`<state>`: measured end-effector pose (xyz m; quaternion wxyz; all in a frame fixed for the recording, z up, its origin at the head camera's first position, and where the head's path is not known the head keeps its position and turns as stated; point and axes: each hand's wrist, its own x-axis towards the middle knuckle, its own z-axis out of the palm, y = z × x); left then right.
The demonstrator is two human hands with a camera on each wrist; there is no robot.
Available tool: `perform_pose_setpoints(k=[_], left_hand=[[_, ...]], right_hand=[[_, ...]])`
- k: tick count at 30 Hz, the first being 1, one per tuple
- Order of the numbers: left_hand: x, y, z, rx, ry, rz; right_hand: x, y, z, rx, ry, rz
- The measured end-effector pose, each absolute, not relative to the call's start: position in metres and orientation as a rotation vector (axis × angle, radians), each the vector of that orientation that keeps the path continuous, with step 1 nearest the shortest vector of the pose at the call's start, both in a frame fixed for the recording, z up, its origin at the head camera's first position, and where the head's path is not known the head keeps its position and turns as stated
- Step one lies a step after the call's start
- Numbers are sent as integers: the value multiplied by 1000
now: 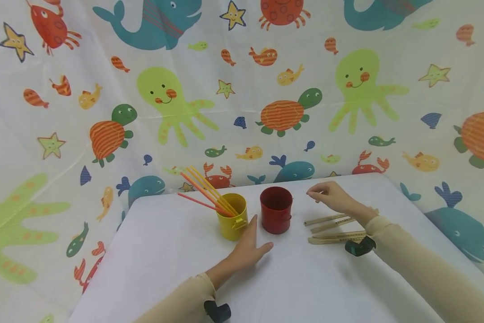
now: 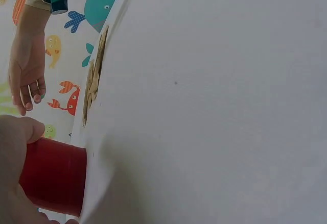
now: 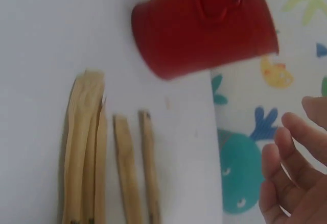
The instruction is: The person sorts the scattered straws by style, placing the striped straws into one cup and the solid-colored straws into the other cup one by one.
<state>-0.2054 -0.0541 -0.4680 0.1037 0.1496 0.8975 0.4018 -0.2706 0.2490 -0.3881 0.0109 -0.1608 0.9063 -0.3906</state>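
Observation:
My left hand (image 1: 245, 250) is low between a yellow bucket (image 1: 228, 229) and a red bucket (image 1: 276, 215), thumb spread right and fingers extended towards the yellow one. Whether the fingertips touch it I cannot tell. Slim yellow and orange straw-like sticks (image 1: 204, 190) lean out of the yellow bucket to the left. The red bucket stands upright, with no contents showing above its rim. My right hand (image 1: 332, 197) hovers right of the red bucket, fingers loosely bent, holding nothing, as the right wrist view confirms. Several flat tan sticks (image 3: 84, 147) with small dark print lie below it.
A white-covered table (image 1: 165, 260) carries everything. Behind it hangs a curtain (image 1: 242, 148) printed with sea animals, close to the table's back edge. Dark straps with small devices (image 1: 360, 246) sit on both sleeves.

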Motion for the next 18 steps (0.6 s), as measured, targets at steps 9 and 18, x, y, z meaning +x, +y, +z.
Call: perform_pose_setpoints(k=[9,18], left_hand=[[-226,-28,-473,252,2570,1456],[-249,-19,-483,252,2499,1637]], right_hand=[[-283,284,-412,-444,2798,-1085],[-291,311,-434,-357,2738,-979]])
